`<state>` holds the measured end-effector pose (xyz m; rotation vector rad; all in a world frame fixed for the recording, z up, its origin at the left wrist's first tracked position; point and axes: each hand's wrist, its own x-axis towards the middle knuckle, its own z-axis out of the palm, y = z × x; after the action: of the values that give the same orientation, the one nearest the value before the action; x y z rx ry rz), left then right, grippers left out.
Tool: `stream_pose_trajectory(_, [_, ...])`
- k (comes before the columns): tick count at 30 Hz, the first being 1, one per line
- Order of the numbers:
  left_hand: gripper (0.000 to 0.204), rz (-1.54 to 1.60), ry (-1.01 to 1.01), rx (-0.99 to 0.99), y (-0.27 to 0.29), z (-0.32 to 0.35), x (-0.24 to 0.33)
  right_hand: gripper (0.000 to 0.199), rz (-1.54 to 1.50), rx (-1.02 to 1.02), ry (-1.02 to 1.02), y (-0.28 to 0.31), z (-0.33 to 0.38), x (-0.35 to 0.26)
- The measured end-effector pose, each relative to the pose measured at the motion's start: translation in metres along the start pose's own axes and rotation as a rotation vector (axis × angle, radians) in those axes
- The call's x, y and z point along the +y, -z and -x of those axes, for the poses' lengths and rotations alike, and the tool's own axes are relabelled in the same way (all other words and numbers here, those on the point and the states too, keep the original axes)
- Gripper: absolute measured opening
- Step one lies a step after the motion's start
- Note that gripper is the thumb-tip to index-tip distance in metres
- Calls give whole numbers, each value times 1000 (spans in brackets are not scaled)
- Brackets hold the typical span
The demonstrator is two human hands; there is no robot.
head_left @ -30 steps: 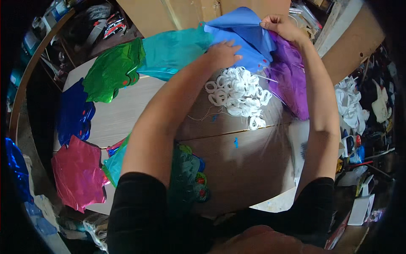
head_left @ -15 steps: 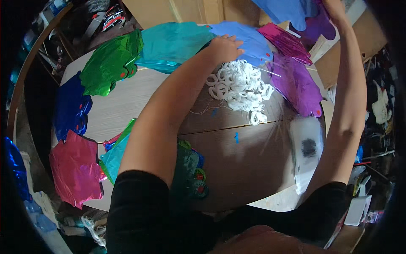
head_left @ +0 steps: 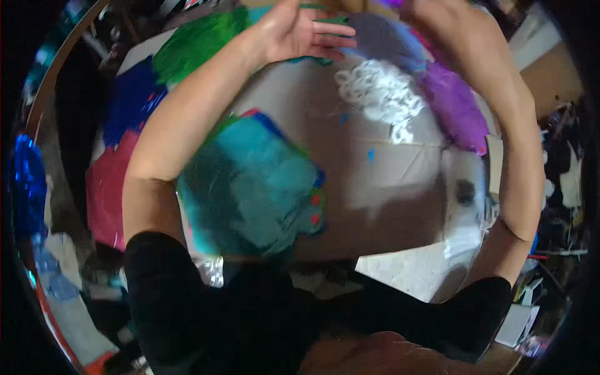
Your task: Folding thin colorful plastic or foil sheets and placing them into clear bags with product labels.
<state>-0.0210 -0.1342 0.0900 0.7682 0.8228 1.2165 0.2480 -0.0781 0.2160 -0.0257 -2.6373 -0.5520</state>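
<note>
My left hand [head_left: 306, 39] is open with its fingers spread and the palm partly showing. Nothing is in it. It hovers at the far side of the table, by flat teal foil pieces that look like uninflated balloons. My right hand [head_left: 440, 17] is blurred and cut by the top edge, its fingers hidden. A bit of purple foil [head_left: 394, 3] shows beside it. Between the hands and nearer to me lies a heap of white string loops [head_left: 381, 94]. A teal foil stack [head_left: 256, 181] with layered coloured edges lies at the near left.
Around the table's rim lie foil stacks in green [head_left: 200, 40], dark blue [head_left: 131, 100], pinkish red [head_left: 109, 197] and purple [head_left: 453, 103]. A clear plastic sheet or bag [head_left: 462, 194] rests at the right edge. Clutter crowds the floor on both sides.
My left hand has come off the blue foil, moving left and turning its palm. My right hand has swung left; the blue and purple foil hanging there is mostly out of view. The view has shifted.
</note>
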Motion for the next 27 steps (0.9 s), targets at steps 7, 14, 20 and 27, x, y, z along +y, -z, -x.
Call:
stream_pose_trajectory(7, [72,69,-138,560,-28,199,-72,19,-18,64,469,-48,43,-161])
stream_pose_trajectory(14, [101,337,-61,484,7,272,-106,37,-96,67,468,-89,88,-242])
stream_pose_trajectory(20, [55,125,26,493,29,284,-106,47,-429,-39,-48,-87,106,-265])
stream_pose_trajectory(27, [34,85,160,491,12,276,-96,25,-718,99,-370,-77,119,-253])
